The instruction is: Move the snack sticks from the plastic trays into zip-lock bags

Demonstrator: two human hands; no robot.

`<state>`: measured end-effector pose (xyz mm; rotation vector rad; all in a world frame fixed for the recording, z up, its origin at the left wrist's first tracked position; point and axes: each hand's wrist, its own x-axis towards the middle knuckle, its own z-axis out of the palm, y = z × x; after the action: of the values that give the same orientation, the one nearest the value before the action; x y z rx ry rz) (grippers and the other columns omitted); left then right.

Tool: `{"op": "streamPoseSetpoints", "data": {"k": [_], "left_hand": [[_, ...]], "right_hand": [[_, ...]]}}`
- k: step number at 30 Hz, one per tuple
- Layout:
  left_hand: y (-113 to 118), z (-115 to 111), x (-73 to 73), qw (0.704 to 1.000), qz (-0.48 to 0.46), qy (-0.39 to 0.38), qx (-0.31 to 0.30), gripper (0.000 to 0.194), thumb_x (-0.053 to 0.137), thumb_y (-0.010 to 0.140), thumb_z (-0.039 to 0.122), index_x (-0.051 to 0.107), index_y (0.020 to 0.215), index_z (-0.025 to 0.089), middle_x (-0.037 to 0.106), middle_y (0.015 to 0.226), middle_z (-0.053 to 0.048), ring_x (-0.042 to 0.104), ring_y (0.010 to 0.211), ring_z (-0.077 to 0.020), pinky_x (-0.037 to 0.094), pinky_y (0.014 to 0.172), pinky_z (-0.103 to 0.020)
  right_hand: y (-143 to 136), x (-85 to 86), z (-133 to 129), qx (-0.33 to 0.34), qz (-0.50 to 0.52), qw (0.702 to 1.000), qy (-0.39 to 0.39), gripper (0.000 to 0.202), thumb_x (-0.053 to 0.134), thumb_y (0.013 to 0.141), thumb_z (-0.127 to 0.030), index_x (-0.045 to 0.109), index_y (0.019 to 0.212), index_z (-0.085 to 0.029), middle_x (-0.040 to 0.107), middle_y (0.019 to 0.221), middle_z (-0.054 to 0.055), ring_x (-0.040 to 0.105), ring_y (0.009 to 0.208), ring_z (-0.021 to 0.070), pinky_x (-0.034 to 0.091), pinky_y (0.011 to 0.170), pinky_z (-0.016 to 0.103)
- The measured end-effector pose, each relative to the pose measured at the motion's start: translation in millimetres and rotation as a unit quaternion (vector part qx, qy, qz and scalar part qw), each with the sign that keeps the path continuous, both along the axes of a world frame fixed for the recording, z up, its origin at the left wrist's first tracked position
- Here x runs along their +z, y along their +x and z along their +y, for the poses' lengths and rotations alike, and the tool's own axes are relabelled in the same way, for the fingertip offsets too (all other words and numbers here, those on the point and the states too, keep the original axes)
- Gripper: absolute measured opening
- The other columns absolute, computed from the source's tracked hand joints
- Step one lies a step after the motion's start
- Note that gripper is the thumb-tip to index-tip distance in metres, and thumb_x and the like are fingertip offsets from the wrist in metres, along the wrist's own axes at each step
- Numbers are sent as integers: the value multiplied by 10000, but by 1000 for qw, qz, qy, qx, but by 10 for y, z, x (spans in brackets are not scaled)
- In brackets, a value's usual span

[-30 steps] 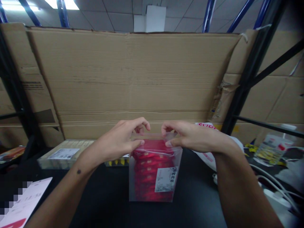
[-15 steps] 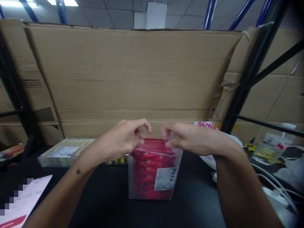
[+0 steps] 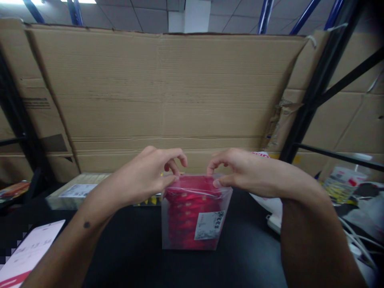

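Observation:
A clear plastic box (image 3: 192, 220) packed with red items stands upright on the black table, a white printed label on its front. My left hand (image 3: 159, 170) is at the box's top left corner, its thumb on the edge and its curled fingers raised apart from the thumb. At the top right corner, my right hand (image 3: 237, 170) has its thumb and a bent fingertip on the top, a gap between them. The top of the box looks closed, with red showing through it.
A labelled pale box (image 3: 78, 192) lies at the back left, and a phone (image 3: 33, 248) at the front left. A white package (image 3: 270, 204), cables and a clear jar (image 3: 343, 182) are at the right. Cardboard (image 3: 162, 88) walls the back.
Both hands have moved slightly apart along the top of the box. My right forearm has shifted right. The view has tilted a little; the box stands in the same place.

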<state>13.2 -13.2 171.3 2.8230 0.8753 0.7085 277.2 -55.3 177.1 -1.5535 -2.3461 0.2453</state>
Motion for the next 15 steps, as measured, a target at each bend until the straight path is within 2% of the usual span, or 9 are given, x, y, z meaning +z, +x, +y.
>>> {"op": "streamPoseSetpoints", "data": {"k": [5,8,11,15], "left_hand": [[-30,-14,36,1000,7,-6,-3,221,633,918,161,699,1106,257,778,985,34,714,912,-145,482,775,-230],[-52,-23,54,1000,21,23,-3,221,631,935,189,737,1115,262,783,1071,25,711,976,-158,476,851,-245],[-91,-31,53,997,56,56,6,220,607,972,251,770,1118,285,789,1082,23,705,1003,-184,461,895,-282],[-134,-49,45,995,84,63,6,277,558,1004,274,773,1176,299,790,1095,5,704,1018,-196,472,892,-290]], "right_hand": [[72,-4,-45,10,-3,999,35,224,715,825,-329,774,1030,-262,759,1037,52,684,995,272,501,841,347],[89,8,-81,13,-11,999,38,235,713,837,-348,774,1049,-267,764,1050,51,694,1018,284,513,874,356],[85,7,-134,13,-25,999,30,263,678,875,-332,754,1118,-267,756,1124,46,682,1084,277,505,941,364],[39,1,-222,26,-32,999,14,288,618,918,-279,729,1183,-273,739,1197,23,664,1132,248,490,996,355]]}}
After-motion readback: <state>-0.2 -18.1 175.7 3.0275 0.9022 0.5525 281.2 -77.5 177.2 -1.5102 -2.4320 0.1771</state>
